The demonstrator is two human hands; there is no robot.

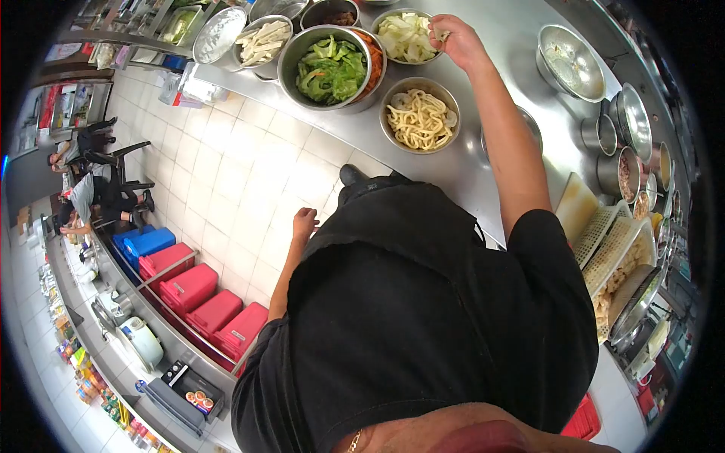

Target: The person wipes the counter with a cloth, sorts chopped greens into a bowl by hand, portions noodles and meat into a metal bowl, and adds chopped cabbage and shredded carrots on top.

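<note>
My right hand (456, 42) is over the right edge of a steel bowl of chopped cabbage (408, 38), its fingers closed on a pale piece of cabbage. Below that bowl, a bowl of thick noodles (420, 121) stands on the steel counter (332, 121). To its left is a large pot of green leafy vegetables (329, 72), with shredded carrot (372, 64) in a container behind it. My left hand (305, 224) hangs over the floor beside my body, fingers curled, touching nothing that I can see.
Empty-looking steel bowls (571, 62) and small pots (600, 135) stand at the right, near plastic baskets (623, 249). Red bins (189, 291) line the lower left. People (94, 196) sit far left. White tiled floor (234, 166) lies beside the counter.
</note>
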